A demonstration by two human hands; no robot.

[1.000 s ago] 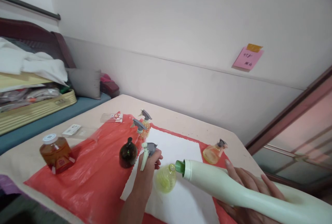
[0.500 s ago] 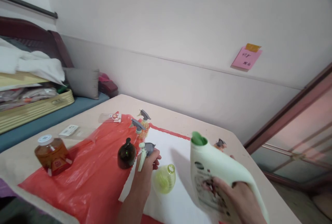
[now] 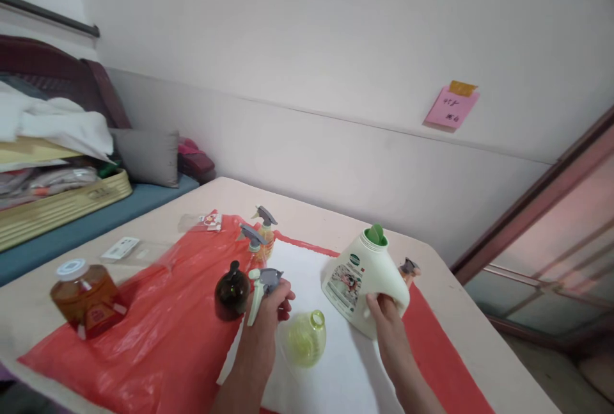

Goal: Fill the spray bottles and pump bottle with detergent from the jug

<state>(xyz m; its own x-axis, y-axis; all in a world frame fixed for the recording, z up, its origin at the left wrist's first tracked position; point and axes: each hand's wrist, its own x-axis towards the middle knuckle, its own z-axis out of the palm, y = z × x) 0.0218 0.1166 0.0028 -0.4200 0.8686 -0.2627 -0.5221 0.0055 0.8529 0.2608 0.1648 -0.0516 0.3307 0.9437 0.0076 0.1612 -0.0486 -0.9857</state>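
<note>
My left hand (image 3: 267, 311) is closed round a grey and pale green spray trigger head (image 3: 260, 284), held just above the white cloth (image 3: 336, 363). Right beside it stands a small open yellow-green bottle (image 3: 302, 339) with no cap. My right hand (image 3: 385, 309) grips the handle of a big pale green detergent jug (image 3: 363, 278), which stands upright on the white cloth with its green spout on top. A dark brown bottle (image 3: 231, 292) stands left of my left hand.
Two small amber spray bottles (image 3: 259, 242) stand behind on the red plastic sheet (image 3: 158, 331). Another amber bottle (image 3: 407, 269) peeks out behind the jug. An amber jar with a white lid (image 3: 85, 297) stands at the left. The table's right edge (image 3: 484, 350) is near.
The jug went from lying tilted with its spout at the yellow-green bottle to standing upright farther right. My right hand moved with it. My left hand kept its place.
</note>
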